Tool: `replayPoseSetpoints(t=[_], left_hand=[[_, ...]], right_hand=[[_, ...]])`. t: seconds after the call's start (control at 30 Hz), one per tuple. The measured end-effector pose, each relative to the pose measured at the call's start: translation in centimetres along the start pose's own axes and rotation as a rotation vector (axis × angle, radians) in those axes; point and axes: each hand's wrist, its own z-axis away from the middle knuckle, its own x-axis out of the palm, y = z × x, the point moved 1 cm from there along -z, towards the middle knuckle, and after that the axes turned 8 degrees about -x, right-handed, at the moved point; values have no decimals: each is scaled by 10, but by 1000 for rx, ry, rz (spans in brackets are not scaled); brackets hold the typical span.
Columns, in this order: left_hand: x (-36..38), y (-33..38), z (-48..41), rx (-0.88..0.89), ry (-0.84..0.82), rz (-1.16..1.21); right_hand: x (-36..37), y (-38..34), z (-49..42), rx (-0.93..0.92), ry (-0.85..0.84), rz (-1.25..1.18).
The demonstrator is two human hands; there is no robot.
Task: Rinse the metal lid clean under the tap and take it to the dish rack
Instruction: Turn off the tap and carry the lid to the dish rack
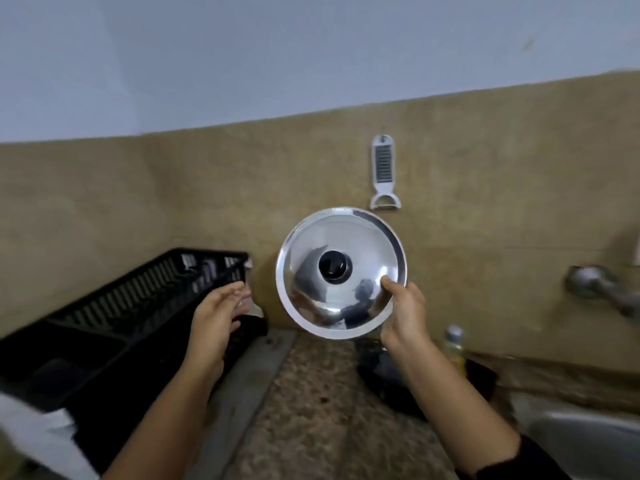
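The right hand [403, 315] had its grip clamped on the rim of the round, shiny steel lid [341, 273], held upright above the speckled stone counter [311, 410], between tap [599, 289] and black plastic dish rack [114, 317]. The left hand [216, 318] hovered empty, fingers spread. Rinsing looked finished; the carry leftward to the rack remained.

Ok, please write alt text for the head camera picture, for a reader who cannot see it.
The right hand holds a shiny metal lid by its lower rim, raised in front of a tan wall. The left hand is open and empty near a black dish rack on the left; a tap is at far right.
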Motion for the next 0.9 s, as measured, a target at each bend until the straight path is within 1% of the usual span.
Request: replayPoseSetpoints(t=[0.1,0.27,0.4,0.5,0.6,0.73,0.83,0.9], left_hand=[[-53,21,-51,61,53,-22],[-117,42,-122,97,135,-27],[-152,38,-174,59,166,-131],[-168,28,-208,4,181,-186],[-176,16,-227,-27,185,-224],[-180,8,-239,8,192,-243],[-182,3,-243,32,195,-212],[-181,-1,-243,10,173,-176]], right_hand=[[69,31,-10,-14,-28,16],[174,79,-38,-124,-114,135],[243,120,-63,-239,-190,227],[288,154,-80,-265,-267,273],[321,187,-94,-266,-313,302],[351,217,-111,-302,-343,338],[365,226,-122,-332,-364,376],[368,236,-132,-300,-381,393]])
